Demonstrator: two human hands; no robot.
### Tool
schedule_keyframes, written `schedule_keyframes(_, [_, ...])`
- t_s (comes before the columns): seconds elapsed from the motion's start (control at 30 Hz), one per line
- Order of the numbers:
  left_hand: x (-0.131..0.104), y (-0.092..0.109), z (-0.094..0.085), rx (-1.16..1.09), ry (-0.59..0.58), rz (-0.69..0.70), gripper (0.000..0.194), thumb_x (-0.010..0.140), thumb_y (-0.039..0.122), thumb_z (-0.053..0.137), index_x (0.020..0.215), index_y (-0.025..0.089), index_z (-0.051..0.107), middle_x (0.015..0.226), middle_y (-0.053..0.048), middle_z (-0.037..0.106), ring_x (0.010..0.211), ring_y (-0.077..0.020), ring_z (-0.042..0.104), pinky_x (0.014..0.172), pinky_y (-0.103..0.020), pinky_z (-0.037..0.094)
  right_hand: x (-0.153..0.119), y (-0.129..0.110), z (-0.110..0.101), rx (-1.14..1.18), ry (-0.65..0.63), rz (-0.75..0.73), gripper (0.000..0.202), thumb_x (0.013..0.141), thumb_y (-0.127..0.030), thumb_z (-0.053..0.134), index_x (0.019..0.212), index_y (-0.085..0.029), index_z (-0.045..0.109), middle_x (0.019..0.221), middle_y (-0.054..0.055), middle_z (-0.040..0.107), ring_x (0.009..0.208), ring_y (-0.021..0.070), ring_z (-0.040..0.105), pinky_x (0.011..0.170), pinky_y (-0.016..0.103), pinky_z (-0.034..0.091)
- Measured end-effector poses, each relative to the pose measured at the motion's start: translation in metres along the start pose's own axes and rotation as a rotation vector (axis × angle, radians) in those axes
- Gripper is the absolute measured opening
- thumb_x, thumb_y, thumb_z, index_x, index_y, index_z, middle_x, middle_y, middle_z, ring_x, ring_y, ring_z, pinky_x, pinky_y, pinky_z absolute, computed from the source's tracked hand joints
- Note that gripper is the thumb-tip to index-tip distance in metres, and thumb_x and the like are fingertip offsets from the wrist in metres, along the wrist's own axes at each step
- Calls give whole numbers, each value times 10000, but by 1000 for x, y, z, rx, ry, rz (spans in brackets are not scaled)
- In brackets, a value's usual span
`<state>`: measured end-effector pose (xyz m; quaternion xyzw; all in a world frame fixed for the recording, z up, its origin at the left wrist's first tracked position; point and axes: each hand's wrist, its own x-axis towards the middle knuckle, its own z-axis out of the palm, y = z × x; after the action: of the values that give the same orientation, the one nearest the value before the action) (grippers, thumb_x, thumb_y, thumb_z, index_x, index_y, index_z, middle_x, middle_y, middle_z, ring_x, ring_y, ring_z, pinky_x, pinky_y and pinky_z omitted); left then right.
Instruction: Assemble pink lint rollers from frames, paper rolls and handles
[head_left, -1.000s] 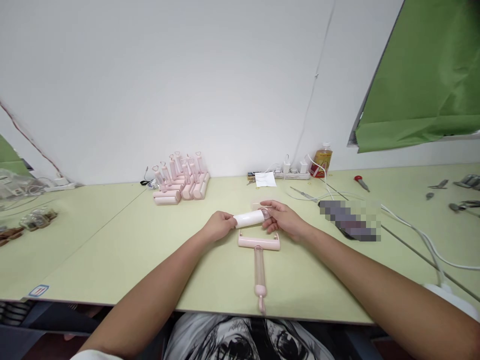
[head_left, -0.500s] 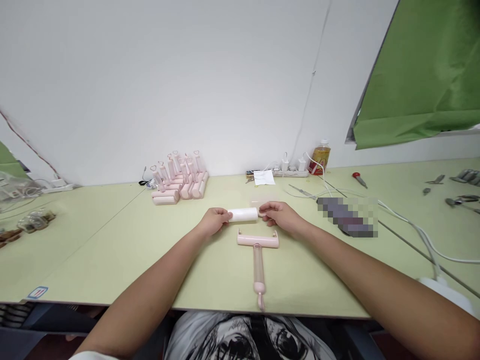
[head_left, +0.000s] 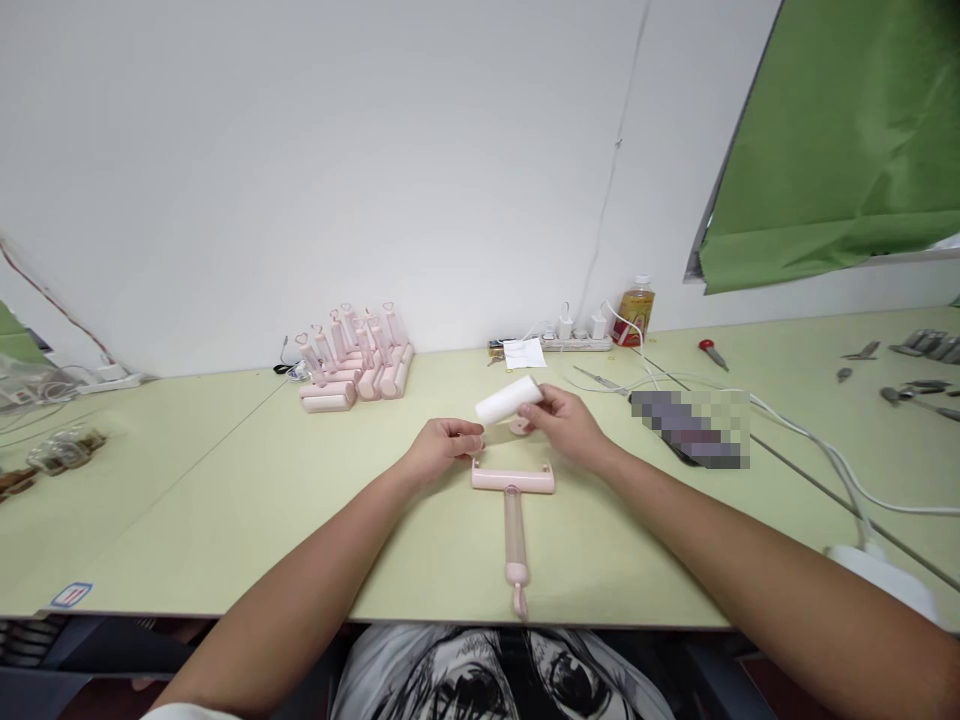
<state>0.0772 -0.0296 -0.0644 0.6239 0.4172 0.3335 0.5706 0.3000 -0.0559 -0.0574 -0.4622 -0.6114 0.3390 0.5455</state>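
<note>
My right hand is closed on a white lint roller refill, raised and tilted with its right end higher. My left hand is closed, its fingertips at the left end of a see-through roller cover with pale pink round ends. This cover sits just below the white roll, between both hands. A pink lint roller handle lies on the table in front of me, its bare T-shaped head towards the hands and its clear grip pointing at me.
Several pink lint rollers stand grouped at the back left. A power strip, white paper and a drink bottle are by the wall. Scissors, a blurred-out object, cables and a red-handled tool lie to the right.
The white roll has passed from my left hand to my right and has been lifted and tilted. My left hand has moved right and slightly nearer, onto the cover's left end.
</note>
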Motion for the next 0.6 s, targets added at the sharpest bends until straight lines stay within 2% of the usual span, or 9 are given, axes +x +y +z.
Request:
schedule_keyframes(0.1, [0,-5,-2,279,107,49,339,701,220,689,1026,127,702,960,-90,701,830,-181,625,811,-315,479,12,-3,-22,-50,298,-151,281,809,-423,604,980,-203,573,834,16,611,757,166,581,738,340,537])
schedule_keyframes(0.17, [1,-6,-4,450,155,73,311,737,207,632,1034,146,700,915,-70,699,824,-182,620,813,-314,474,21,-4,-39,-139,467,-199,318,822,-412,578,1061,-204,560,908,40,626,821,187,594,753,346,529])
schedule_keyframes(0.2, [1,-7,-5,499,161,76,314,746,199,611,1044,150,695,884,-61,694,809,-180,619,802,-310,477,25,-3,-47,-201,538,-199,348,820,-397,573,1107,-202,554,963,58,632,852,200,599,749,347,526])
schedule_keyframes(0.27, [2,-8,-7,551,154,78,338,749,176,587,1073,152,679,877,-55,682,799,-176,621,788,-301,483,31,1,-61,-327,602,-149,388,800,-362,581,1151,-198,561,1095,96,619,892,219,605,735,345,520])
schedule_keyframes(0.33, [3,-9,-7,594,162,103,354,739,149,579,1082,153,669,938,-66,670,848,-179,624,806,-296,482,34,7,-69,-436,596,-113,386,777,-328,583,1143,-207,589,1158,104,600,899,226,608,728,345,514])
schedule_keyframes(0.53, [6,-14,-8,650,180,159,340,734,130,578,1063,164,655,1061,-87,625,978,-197,601,861,-303,473,37,23,-74,-785,442,-52,218,784,-280,508,851,-176,688,928,107,623,896,261,587,846,407,462])
schedule_keyframes(0.6, [6,-13,-8,658,176,161,325,735,139,583,1050,165,659,1053,-86,620,964,-198,601,863,-306,470,38,27,-72,-829,408,-31,251,781,-254,500,920,-168,689,996,124,613,918,266,588,865,410,458])
